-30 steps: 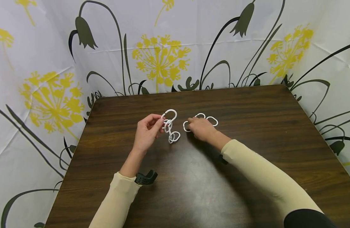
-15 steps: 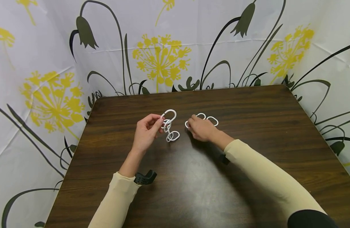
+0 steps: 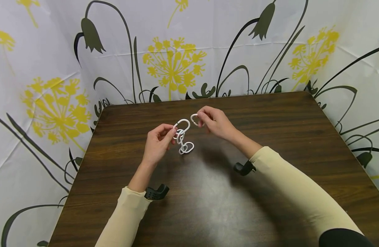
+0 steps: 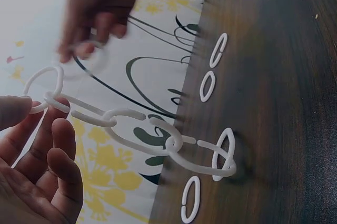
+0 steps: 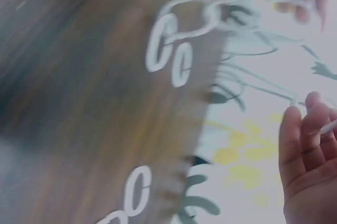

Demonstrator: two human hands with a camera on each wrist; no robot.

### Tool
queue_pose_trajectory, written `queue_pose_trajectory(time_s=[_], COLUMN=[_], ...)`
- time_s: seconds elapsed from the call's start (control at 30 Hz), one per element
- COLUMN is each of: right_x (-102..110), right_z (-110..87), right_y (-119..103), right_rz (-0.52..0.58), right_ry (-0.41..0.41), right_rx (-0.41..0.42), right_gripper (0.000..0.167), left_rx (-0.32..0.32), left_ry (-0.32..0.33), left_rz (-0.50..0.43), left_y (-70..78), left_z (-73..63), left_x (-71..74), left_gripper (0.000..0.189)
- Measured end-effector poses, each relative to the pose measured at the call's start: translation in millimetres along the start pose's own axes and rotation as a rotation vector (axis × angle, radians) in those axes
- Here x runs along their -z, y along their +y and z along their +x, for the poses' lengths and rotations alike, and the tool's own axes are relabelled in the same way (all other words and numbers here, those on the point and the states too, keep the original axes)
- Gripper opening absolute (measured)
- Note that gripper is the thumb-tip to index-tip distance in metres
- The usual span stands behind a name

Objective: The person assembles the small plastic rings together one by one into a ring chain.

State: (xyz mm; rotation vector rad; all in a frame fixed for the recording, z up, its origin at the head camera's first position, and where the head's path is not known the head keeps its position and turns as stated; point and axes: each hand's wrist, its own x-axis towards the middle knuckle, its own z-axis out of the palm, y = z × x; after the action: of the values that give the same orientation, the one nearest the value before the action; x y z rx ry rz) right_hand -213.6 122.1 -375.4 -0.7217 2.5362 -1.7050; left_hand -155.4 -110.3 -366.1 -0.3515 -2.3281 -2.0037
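My left hand (image 3: 156,142) pinches the top link of a chain of white plastic links (image 4: 131,113) between thumb and fingers. The chain hangs down from there, its lowest links close over the table. A small gap shows in the sides of several links. To the right and slightly farther back, my raised right hand (image 3: 218,122) pinches a single white link (image 3: 192,120) by its side. That link is near the chain's top link and apart from it in the head view. In the left wrist view the right hand and its link are blurred.
Loose white links (image 4: 207,86) lie on the dark wooden table (image 3: 270,123), hidden behind the right hand in the head view. Another loose link (image 4: 190,199) lies near the chain's lower end. A flower-printed curtain (image 3: 177,20) stands behind the table. Both wrists wear black devices (image 3: 157,192).
My right hand has picked up a loose link from the table and lifted it up and back, turning the link towards the chain. The left hand stays nearly still with the chain.
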Motion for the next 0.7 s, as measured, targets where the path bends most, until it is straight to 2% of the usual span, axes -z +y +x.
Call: queue_pose_trajectory(time_s=[0.17,0.33,0.5,0.7], right_x=[2,-3,-9,-13], right_z=[4.9,7.0,9.3,10.7], right_y=[-19,-32,-37,-37], right_rz=[0.137,0.201,0.146,0.018], right_ry=[0.079,0.073,0.055,0.099], right_rx=[0.017,0.021,0.014,-0.034], right_gripper=[0.022,0.020,0.018,0.018], left_rx=[0.004,-0.008,-0.056,-0.100], left_ry=[-0.001,0.002,-0.016,-0.027], left_rz=[0.005,0.020,0.051,0.085], left_y=[-0.1,-0.7,-1.0,1.0], left_z=[0.0,-0.3,-0.4,-1.3], left_x=[0.5,0.3,-1.6,-4.5], left_gripper=[0.021,0.020,0.014,0.010])
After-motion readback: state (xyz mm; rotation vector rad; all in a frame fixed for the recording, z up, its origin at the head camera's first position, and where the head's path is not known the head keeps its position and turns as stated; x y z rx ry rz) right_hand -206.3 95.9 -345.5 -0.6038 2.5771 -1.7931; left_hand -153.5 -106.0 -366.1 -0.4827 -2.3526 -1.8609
